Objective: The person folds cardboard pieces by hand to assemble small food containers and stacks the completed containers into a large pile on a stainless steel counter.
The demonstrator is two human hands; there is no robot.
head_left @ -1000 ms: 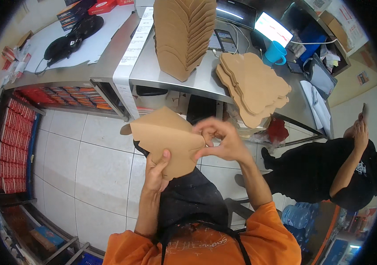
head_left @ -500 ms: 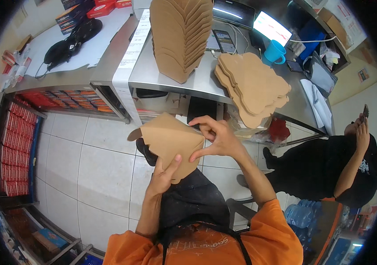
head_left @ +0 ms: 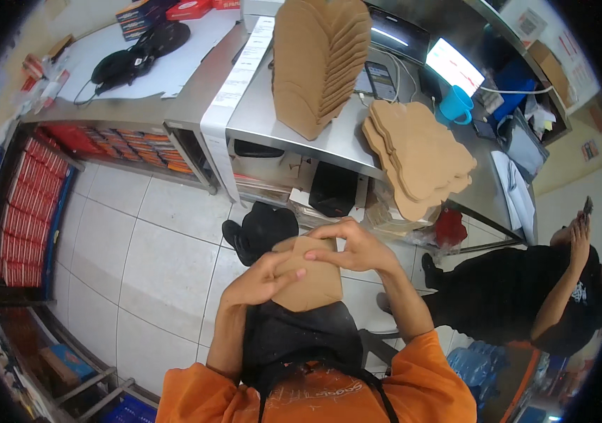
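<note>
Brown carton [head_left: 309, 290]: folded, angular. Left hand [head_left: 253, 279] and right hand [head_left: 356, 249] pinch its upper part, thumbs inward, short of desk [head_left: 251, 118] edge.

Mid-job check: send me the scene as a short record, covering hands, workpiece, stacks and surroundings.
Left hand: bare left hand gripping the workpiece's left side, thumb across its face
Right hand: bare right hand at its upper right, thumb on its face
Workpiece: folded brown cardboard piece, held above the lap
Tall stack: nested, folded brown cardboard pieces on the silver metal counter
Low stack: flat, wavy-edged brown cardboard blanks, right of the tall stack
Nearby: bright blue cylindrical mug, beyond the blanks
Other person: black-clothed person, far right
</note>
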